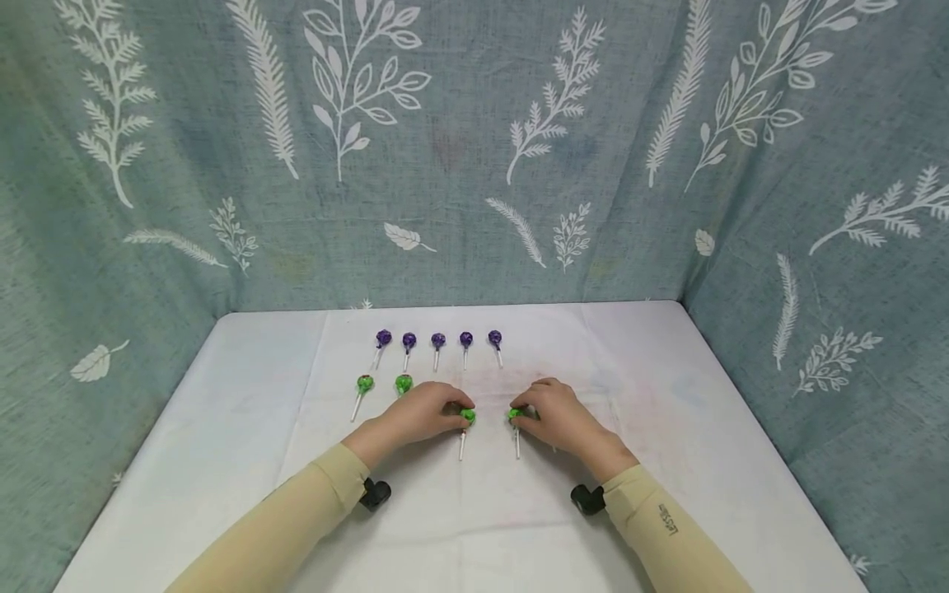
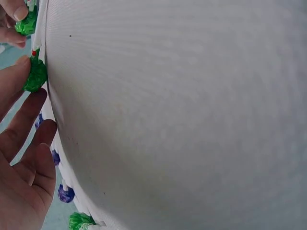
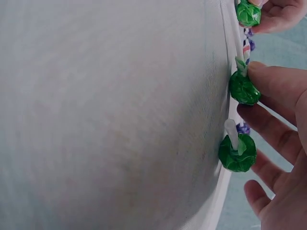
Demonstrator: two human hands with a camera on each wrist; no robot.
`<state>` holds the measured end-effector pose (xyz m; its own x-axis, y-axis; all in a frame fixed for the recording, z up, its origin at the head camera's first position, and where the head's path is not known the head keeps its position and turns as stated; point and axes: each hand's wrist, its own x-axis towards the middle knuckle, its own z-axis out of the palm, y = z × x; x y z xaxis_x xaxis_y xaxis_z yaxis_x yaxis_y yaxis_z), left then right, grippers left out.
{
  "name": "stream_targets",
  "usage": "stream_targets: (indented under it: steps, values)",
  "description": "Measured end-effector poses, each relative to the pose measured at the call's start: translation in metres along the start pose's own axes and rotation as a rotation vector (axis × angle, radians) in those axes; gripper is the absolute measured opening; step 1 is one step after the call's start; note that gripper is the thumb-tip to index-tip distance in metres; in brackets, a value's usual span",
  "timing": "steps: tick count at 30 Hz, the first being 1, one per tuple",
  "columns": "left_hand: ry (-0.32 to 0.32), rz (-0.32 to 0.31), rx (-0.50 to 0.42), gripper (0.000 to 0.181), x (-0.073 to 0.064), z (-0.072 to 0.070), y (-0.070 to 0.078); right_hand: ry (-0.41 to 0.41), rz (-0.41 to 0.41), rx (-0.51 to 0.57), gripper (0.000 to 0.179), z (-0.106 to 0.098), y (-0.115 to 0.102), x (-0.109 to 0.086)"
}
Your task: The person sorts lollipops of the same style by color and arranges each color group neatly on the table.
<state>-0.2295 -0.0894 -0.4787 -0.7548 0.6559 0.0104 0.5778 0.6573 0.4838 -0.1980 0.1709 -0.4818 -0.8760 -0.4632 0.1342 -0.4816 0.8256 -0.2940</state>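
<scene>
My left hand [image 1: 430, 410] pinches the head of a green-wrapped lollipop [image 1: 467, 417] between thumb and fingertips, its white stick pointing toward me. The left wrist view shows this lollipop [image 2: 36, 76] close up. A little to the right, my right hand [image 1: 556, 416] pinches another green lollipop [image 1: 514, 415] the same way; it also shows in the right wrist view [image 3: 244, 88]. Under the right hand lies one more green lollipop [image 3: 237, 153], mostly hidden from the head view. Two green lollipops, one at the far left [image 1: 365, 384] and one beside the left hand [image 1: 404, 384], lie on the cloth.
Behind the hands, several purple lollipops [image 1: 438, 340] lie in a row with sticks toward me. A white cloth [image 1: 474, 527] covers the table. Blue-green leaf-patterned curtains [image 1: 460, 165] stand along its back and sides. Black wrist cameras [image 1: 376, 495] sit under both wrists.
</scene>
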Motion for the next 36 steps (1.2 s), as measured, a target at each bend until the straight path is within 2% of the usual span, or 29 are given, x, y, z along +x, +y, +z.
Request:
stream_targets:
  steps: [13,24,29,36]
  values:
    - [-0.021,-0.032,0.002,0.027,0.001,-0.002,-0.003,-0.022,0.031,0.015,0.025,0.0,-0.003,0.001]
    - [0.015,-0.116,0.005,0.028,0.003,-0.025,-0.008,-0.035,0.031,0.015,0.026,0.0,-0.005,0.0]
    - [0.026,-0.151,0.018,0.028,0.004,-0.036,-0.016,-0.031,0.026,0.021,0.026,0.001,-0.005,-0.001]
    - [0.051,-0.152,0.085,0.026,0.009,-0.045,-0.033,-0.025,0.025,0.029,0.026,0.0,-0.005,-0.001]
